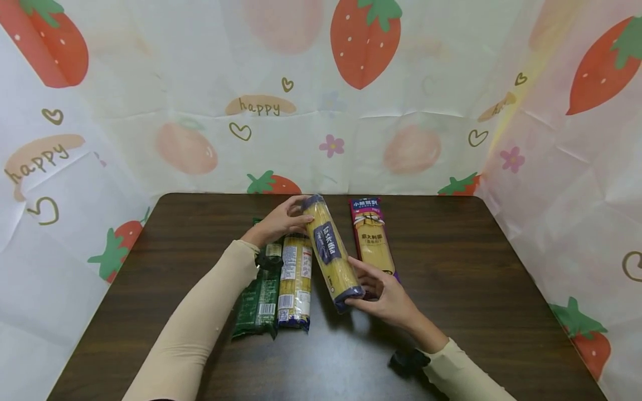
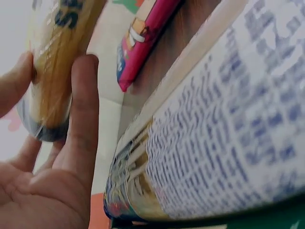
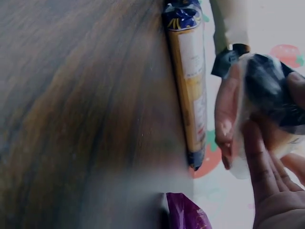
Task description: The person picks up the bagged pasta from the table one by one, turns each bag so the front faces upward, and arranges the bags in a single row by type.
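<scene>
Both hands hold a clear-wrapped pack of spaghetti (image 1: 328,250) with dark blue ends, tilted above the table. My left hand (image 1: 282,223) pinches its far end between thumb and fingers, as the left wrist view also shows. At the near end, the right hand (image 1: 385,298) grips the pack with its thumb and fingers. Beneath the left forearm lies a green pack (image 1: 258,306), partly hidden by it. Beside that is a second spaghetti pack (image 1: 295,284) with white printed labels. A pink-and-purple pasta pack (image 1: 373,239) lies to the right, its lower end partly behind the right hand.
The dark wood-grain table (image 1: 451,267) carries all the packs. Cloth printed with strawberries (image 1: 366,44) stands along its back and both sides. Each wrist wears a dark band, with a black device (image 1: 408,362) near the right sleeve.
</scene>
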